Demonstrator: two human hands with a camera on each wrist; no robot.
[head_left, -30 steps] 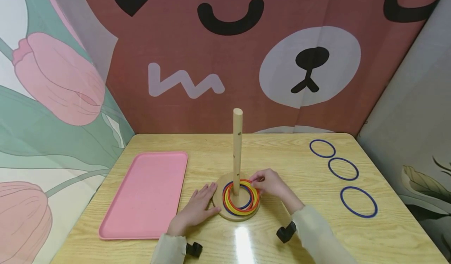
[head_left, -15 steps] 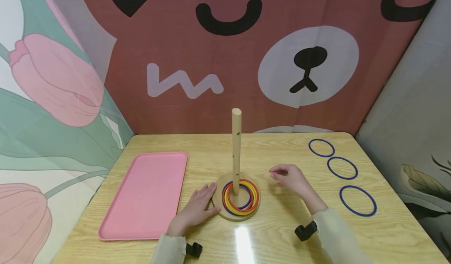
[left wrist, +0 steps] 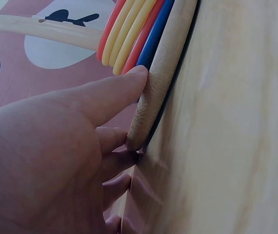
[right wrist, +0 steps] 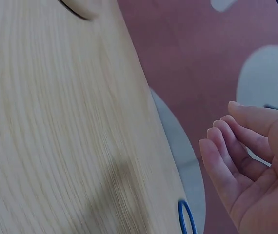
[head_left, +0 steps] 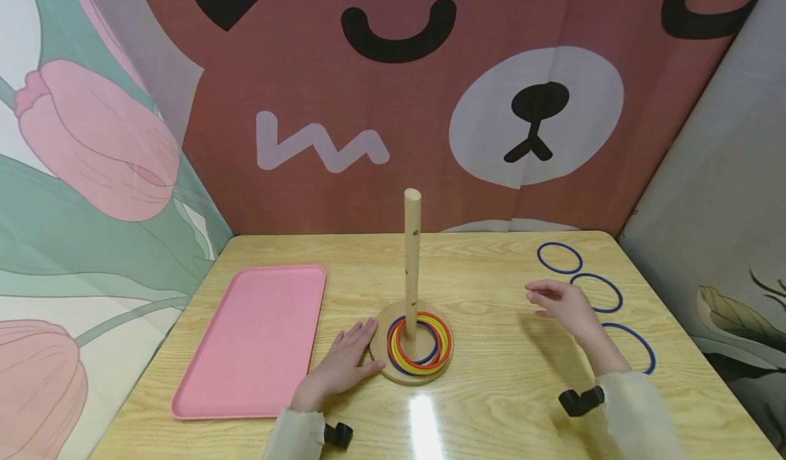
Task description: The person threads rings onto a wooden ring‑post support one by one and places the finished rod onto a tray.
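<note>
My left hand (head_left: 340, 361) lies against the round wooden base (head_left: 382, 323), fingers extended along its left edge. In the left wrist view, its thumb touches the base's rim beside the lowest, blue ring (left wrist: 156, 39). Red and yellow rings (left wrist: 110, 44) are stacked above the blue one, around the upright wooden post (head_left: 413, 255). Over the right part of the table hovers my right hand (head_left: 568, 308), fingers loosely bent and holding nothing. It is nearest the middle blue ring (head_left: 620, 296), partly covering it, and its forearm hides part of the nearest blue ring (head_left: 652, 357).
A third blue ring (head_left: 552, 243) lies toward the back right of the wooden table (head_left: 491, 405). On the left is a pink tray (head_left: 258, 337). A printed curtain (head_left: 307, 194) hangs along the table's back edge.
My right hand has let go of the stacked rings and moved right, toward the loose blue rings. My left hand stays at the base.
</note>
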